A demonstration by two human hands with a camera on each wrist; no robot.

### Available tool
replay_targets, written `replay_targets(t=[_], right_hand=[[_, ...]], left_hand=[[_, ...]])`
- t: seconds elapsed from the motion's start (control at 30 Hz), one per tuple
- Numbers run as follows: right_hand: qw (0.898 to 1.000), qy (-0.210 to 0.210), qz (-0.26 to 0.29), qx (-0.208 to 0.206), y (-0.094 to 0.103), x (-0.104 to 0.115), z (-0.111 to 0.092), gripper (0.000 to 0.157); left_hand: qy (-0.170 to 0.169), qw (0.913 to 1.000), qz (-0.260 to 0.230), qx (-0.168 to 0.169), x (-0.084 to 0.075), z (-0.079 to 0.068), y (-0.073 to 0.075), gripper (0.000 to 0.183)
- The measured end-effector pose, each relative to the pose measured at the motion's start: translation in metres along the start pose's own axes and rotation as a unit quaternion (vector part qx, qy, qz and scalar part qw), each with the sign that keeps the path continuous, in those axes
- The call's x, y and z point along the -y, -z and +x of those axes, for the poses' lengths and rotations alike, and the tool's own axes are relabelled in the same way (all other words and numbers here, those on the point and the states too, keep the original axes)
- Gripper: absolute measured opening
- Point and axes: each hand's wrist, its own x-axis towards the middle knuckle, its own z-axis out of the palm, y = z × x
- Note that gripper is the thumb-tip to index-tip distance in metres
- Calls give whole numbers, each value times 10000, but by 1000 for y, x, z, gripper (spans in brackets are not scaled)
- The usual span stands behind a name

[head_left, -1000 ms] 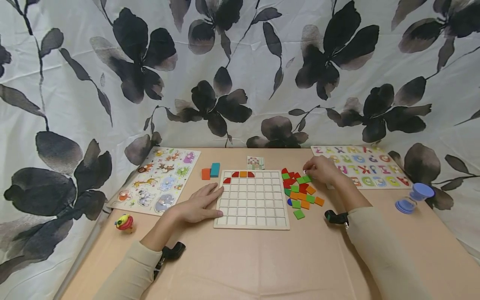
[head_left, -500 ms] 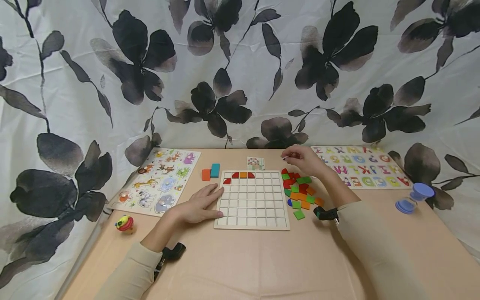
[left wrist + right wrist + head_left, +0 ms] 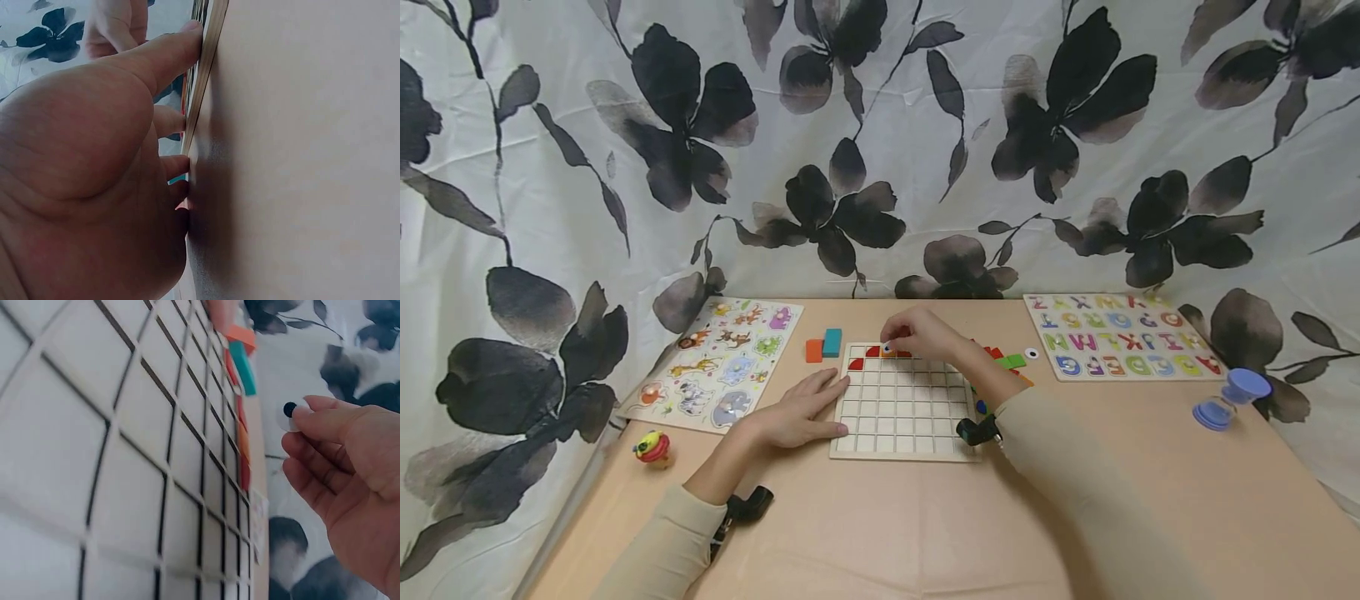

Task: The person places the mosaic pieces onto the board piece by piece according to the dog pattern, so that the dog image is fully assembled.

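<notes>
Right hand [image 3: 925, 335]: grip pinches round white disc with black dot [image 3: 289, 415], raised clear of pale wooden grid board [image 3: 902, 408], near orange square piece [image 3: 244, 442] in far row; left hand [image 3: 801, 408], fingers extended, touches board's left edge.

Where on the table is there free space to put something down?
Bare table lies before the board, between both sleeves, and between the right sleeve and the blue hourglass. Crowded: right of the board, where coloured tiles lie by the right forearm.
</notes>
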Motion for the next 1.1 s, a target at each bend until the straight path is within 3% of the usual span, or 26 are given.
replay_targets(t=[0.2,0.4,0.6,0.77,1.1], right_hand=[[9991,119,-134,379,-21,5,15,12],[9935,104,-982,570,-33,10,23,13],[9873,-72,-1528,431,-38,11,24,10],[9854,-256,-1652,316,-40,11,23,7],[9871,-211,-1587,39,-44,11,17,9]], left_hand=[[-7,10000,-36,-3,-1,0,0,86],[-44,10000,-74,18,-2,1,1,85],[-7,10000,-59,-5,-2,0,0,85],[22,10000,-71,18,-2,0,1,85],[8,10000,-70,4,-2,0,1,85]])
